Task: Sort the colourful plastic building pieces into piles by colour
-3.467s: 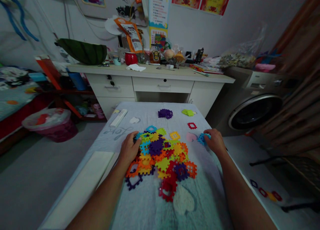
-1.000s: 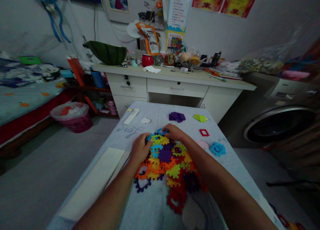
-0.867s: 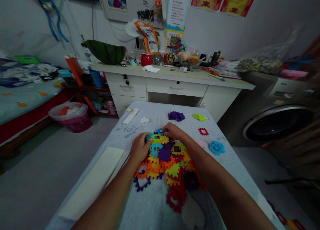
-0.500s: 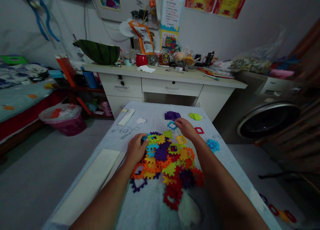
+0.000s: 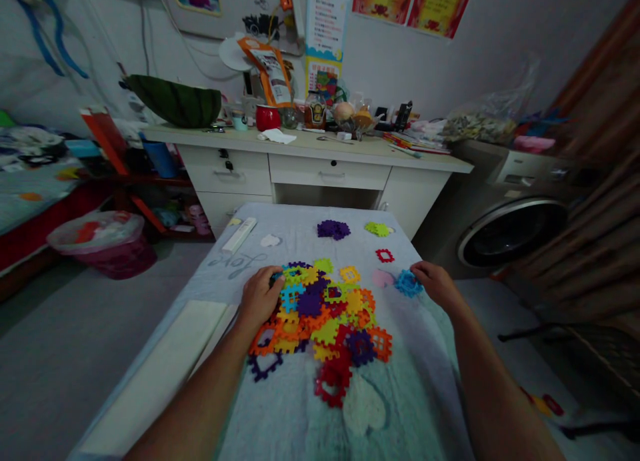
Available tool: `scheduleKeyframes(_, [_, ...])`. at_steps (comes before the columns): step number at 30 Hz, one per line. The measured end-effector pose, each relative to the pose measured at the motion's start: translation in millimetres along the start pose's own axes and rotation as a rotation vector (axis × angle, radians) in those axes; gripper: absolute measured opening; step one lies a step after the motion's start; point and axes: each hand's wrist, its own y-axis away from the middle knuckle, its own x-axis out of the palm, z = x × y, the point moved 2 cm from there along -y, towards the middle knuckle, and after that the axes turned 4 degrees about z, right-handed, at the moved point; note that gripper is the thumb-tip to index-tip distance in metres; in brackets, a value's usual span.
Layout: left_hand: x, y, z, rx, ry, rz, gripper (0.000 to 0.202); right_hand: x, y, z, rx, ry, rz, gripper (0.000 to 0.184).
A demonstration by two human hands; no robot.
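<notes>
A heap of flat toothed plastic building pieces (image 5: 310, 304) in purple, orange, yellow, green, red and blue lies on the cloth-covered table. My left hand (image 5: 259, 297) rests at the heap's upper left edge, its fingers curled at a dark bluish bit; what they grip is mostly hidden. Out to the right, my right hand (image 5: 436, 284) pinches a blue building piece at the edge of a small blue pile (image 5: 409, 283). Beyond the heap sit a purple pile (image 5: 333, 229), a green pile (image 5: 377, 229), a single red frame piece (image 5: 385, 255) and a yellow one (image 5: 349, 274).
A long white board (image 5: 155, 374) lies along the table's left side, with a small white strip (image 5: 240, 235) farther back. Behind stands a white desk (image 5: 330, 155) bearing a watermelon piece (image 5: 175, 102) and jars. A washing machine (image 5: 505, 214) is at right.
My right hand has moved right and nearer from beside the purple pile to the blue pile, taking the blue frame piece along. My left hand stays at the heap. The view has shifted slightly.
</notes>
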Motion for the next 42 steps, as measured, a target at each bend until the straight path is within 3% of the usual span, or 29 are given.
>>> scheduleKeyframes(8, [0.1,0,1,0.011,0.022,0.022,0.035,12,6,4,0.001,0.217,-0.071,0.021])
scheduleKeyframes(12, [-1.6,0,-2,0.009,0.039,0.016,0.034,21,3,26,-0.111,0.204,-0.101,0.019])
scheduleKeyframes(18, [-1.5,1,-1,0.038,0.072,0.022,0.033,56,-13,86,-0.374,0.089,0.201,0.022])
scheduleKeyframes(22, [0.3,2,2,0.037,0.077,0.025,0.033,78,-27,107,-0.361,0.17,0.355,0.046])
scheduleKeyframes(25, [0.3,2,2,0.03,0.076,0.023,0.033,85,-33,111,-0.341,0.238,0.463,0.053])
scheduleKeyframes(29, [-0.5,1,1,0.029,0.061,0.02,0.033,84,-35,110,-0.351,0.249,0.48,0.049])
scheduleKeyframes(35, [-1.0,1,0,0.033,0.046,0.016,0.032,77,-28,101,-0.259,0.136,0.32,0.055])
scheduleKeyframes(39, [-0.5,1,0,0.028,0.036,0.025,0.033,50,-18,93,-0.21,0.004,0.233,0.046])
scheduleKeyframes(42, [0.7,1,2,0.034,0.026,0.027,0.034,20,-1,80,-0.151,-0.141,0.29,0.031])
